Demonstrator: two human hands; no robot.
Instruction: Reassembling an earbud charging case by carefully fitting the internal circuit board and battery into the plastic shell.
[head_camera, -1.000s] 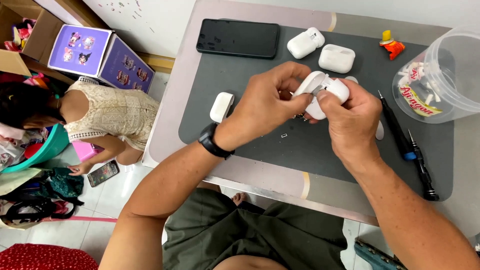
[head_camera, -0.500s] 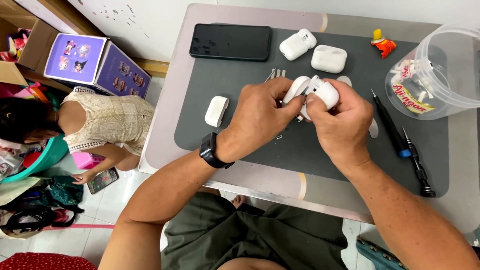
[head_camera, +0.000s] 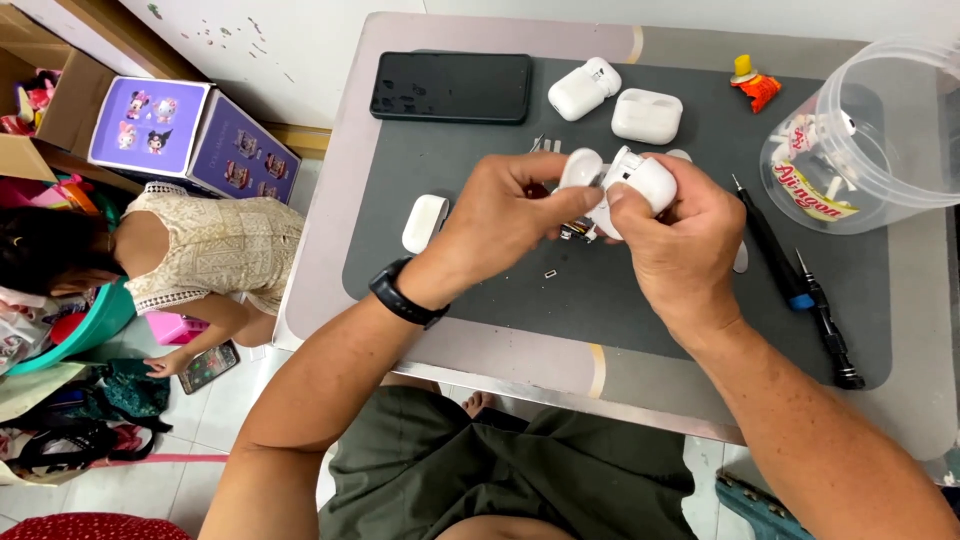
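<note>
Both my hands hold one white earbud charging case (head_camera: 640, 180) above the dark grey mat (head_camera: 600, 290). My right hand (head_camera: 680, 240) grips the case body from the right. My left hand (head_camera: 505, 215) pinches the hinged lid (head_camera: 580, 168) and the small dark parts that hang under the case. A tiny metal piece (head_camera: 550, 273) lies on the mat just below my hands. A black band sits on my left wrist.
On the mat: a black phone (head_camera: 452, 87), two more white cases (head_camera: 584, 88) (head_camera: 646, 115), a white shell (head_camera: 424, 222), two screwdrivers (head_camera: 770, 245) (head_camera: 825, 320). A clear plastic tub (head_camera: 870, 130) stands at right. A person crouches on the floor at left by boxes.
The view has shifted slightly. My hands keep their hold on the case and have turned it a little, with the lid now swung towards the left.
</note>
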